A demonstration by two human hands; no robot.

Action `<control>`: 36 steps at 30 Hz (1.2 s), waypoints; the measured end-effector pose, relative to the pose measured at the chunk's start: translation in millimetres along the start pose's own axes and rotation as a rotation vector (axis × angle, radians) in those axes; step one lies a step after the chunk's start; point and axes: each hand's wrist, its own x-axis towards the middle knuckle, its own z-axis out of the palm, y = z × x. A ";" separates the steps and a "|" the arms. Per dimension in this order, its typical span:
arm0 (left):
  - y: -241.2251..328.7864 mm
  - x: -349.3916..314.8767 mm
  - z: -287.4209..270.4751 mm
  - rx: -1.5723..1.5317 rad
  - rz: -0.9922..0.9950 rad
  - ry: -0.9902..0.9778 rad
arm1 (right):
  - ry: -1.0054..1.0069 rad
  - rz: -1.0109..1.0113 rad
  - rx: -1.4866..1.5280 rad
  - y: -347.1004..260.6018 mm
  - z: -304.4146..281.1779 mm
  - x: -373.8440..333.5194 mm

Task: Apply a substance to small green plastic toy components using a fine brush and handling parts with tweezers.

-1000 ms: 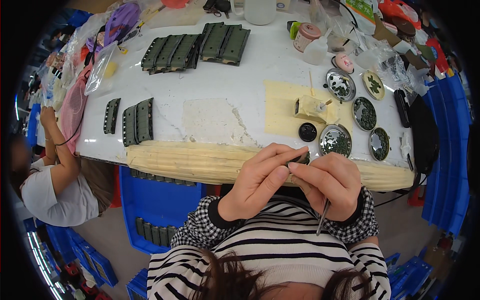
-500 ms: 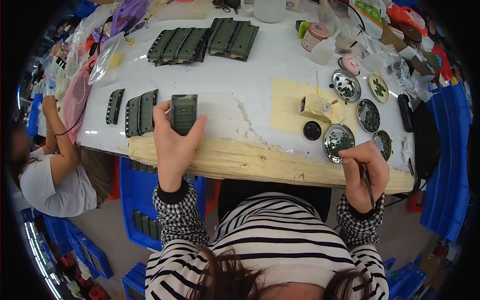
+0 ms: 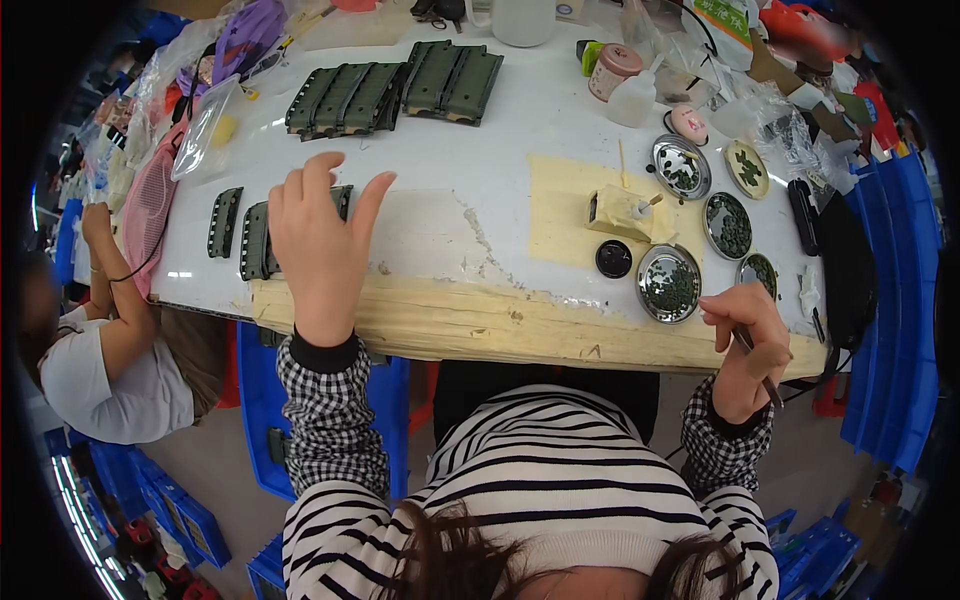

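In the head view, two bare hands are working over one white bench [image 3: 430,150] whose near edge is wearing a single long cream wrapping [image 3: 470,325]. The left hand [image 3: 320,245], toward ten o'clock, is spreading its fingers and thumb, released and gripping nothing; whether it is touching anything beneath is impossible to tell. It is partly covering a set of dark-green, ribbed curved pieces [image 3: 257,250], so their number is staying uncertain. One smaller dark-green ribbed strip [image 3: 225,223] is lying just beyond them toward nine o'clock. Two dark-green ribbed panels are resting farther off, one at eleven o'clock [image 3: 345,100] and one near twelve [image 3: 452,82].

The right hand [image 3: 742,345], near three o'clock, is grasping one slim, dark-grey metal tool [image 3: 773,391].

Between two and three o'clock, five round dishes are sitting: four of silver metal [image 3: 700,285] and one cream-coloured [image 3: 764,183], all containing small green bits. One cream-wrapped block [image 3: 625,213] is standing at two o'clock on one yellow sheet [image 3: 550,215], with one round black cap [image 3: 613,259] lying just beside it.
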 end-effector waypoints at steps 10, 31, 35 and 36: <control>34.5 102.5 129.1 0.110 0.434 -0.216 | -0.020 0.030 -0.063 -0.9 -23.4 -0.6; 89.0 -48.0 -32.0 -2.101 -1.037 -0.513 | -0.088 -0.019 -0.137 64.0 12.8 5.8; 102.6 -44.3 -35.4 -1.955 -1.002 -0.589 | -0.094 -0.030 -0.127 64.3 12.6 7.0; 107.1 -44.1 -36.0 -1.918 -0.979 -0.601 | -0.089 -0.026 -0.117 64.6 12.9 6.8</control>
